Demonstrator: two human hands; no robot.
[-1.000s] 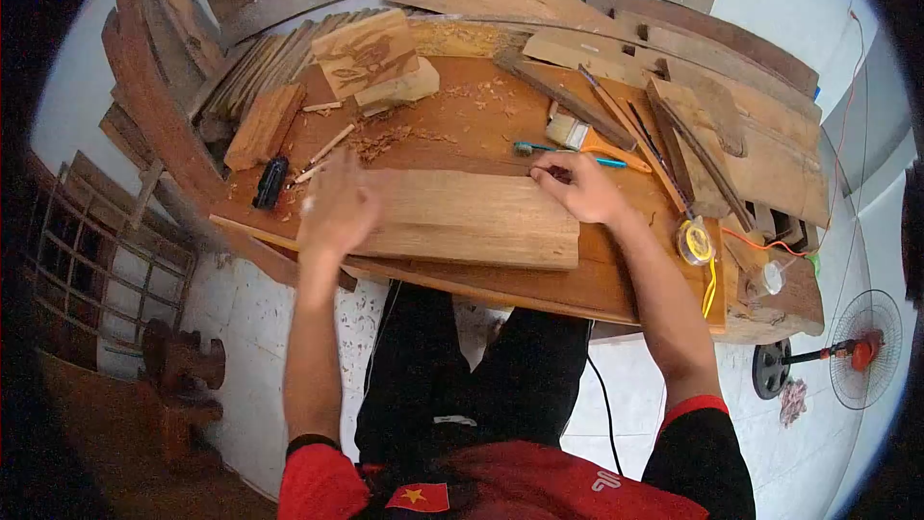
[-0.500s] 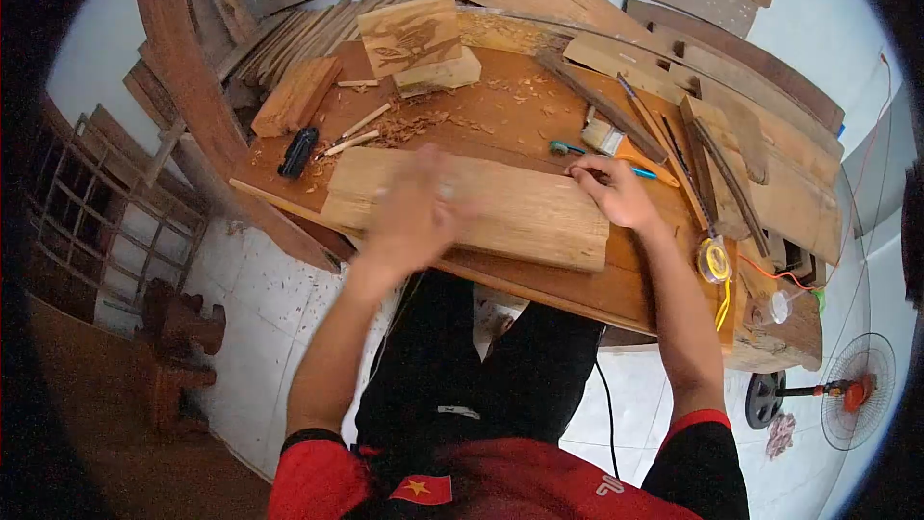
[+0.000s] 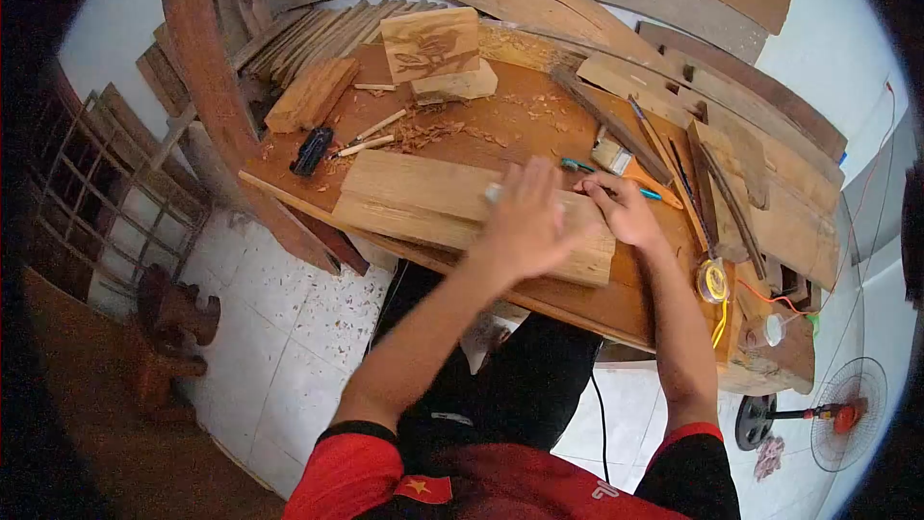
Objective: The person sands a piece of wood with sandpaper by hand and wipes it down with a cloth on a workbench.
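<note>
since the earlier frame, the left hand [image 3: 529, 221] has swept rightward along the long, pale brown wooden board [image 3: 414, 193], from its middle toward its right end; the right hand [image 3: 628, 210] stays by that end. the left hand is palm down with its fingers stretched out over the board. the right hand has thumb and fingers curled together at the board's far right corner; whether they pinch anything, i cannot tell. the board lies flat along the front edge of the brown wooden worktop [image 3: 633, 294].

the step in hand looks like rubbing or wiping the board's upper face. another such stroke would call for an even, flat palm and a steady board.

just past the right hand, toward the worktop's right edge, lie an orange-handled brush with pale bristles [image 3: 610, 156] and a slim teal tool [image 3: 577, 166], partly covered by the brush and the hand. a round yellow tape measure [image 3: 711, 281] sits near the front right corner. a black, oblong object [image 3: 311, 151], its use unclear, lies near the left edge, and curled brown wood shavings [image 3: 433, 135] spread behind the board.

motion blurs the left hand, and only a sliver of a small whitish scrap [image 3: 494, 193] shows by its fingers, so its material is uncertain. the left hand and forearm hide part of the board's right half.
</note>
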